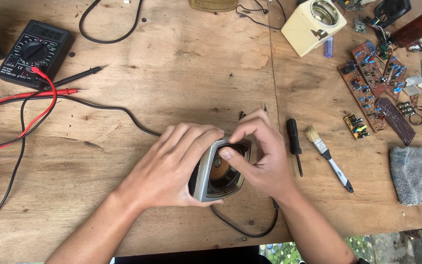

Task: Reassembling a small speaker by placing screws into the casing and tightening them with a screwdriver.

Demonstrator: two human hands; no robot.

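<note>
Left hand (172,164) clamps small silver-framed speaker with brown cone (219,172) on plywood bench (186,63) centre, right hand (260,151) pinching its top edge, thumb probably on cone—keep pressure off cone, grip frame.

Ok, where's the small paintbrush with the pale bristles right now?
In the head view the small paintbrush lies on the wooden table, right of the right hand, between the black-handled screwdriver and the grey cloth pad.

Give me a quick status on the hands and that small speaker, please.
Left hand gripping speaker from the side. Right hand on top, thumb in the cone. Screwdriver and brush lie just right, apart from it.
</note>
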